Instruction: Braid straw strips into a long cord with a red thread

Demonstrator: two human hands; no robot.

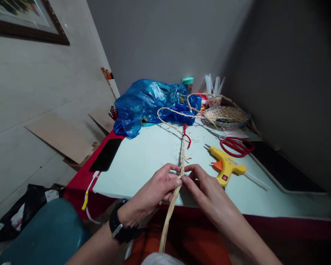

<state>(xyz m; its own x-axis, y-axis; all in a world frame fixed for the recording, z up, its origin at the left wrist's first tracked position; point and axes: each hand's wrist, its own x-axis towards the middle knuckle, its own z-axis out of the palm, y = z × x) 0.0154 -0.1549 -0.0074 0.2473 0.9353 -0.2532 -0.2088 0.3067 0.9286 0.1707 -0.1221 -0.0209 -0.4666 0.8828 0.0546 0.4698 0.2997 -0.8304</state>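
A pale plaited straw braid runs from the back of the table toward me, and its loose strands hang over the front edge. My left hand pinches the braid from the left, thumb and fingers closed on it. From the right, my right hand grips the same spot between thumb and forefinger. Both hands almost meet there. Farther up, a red tie is fastened around the braid. Beyond it the braid curves in loose loops toward the back.
Right of my hands lie a yellow glue gun, red-handled scissors and a dark tablet. Behind are a woven basket and a blue plastic bag. A black phone lies left; a teal stool stands below.
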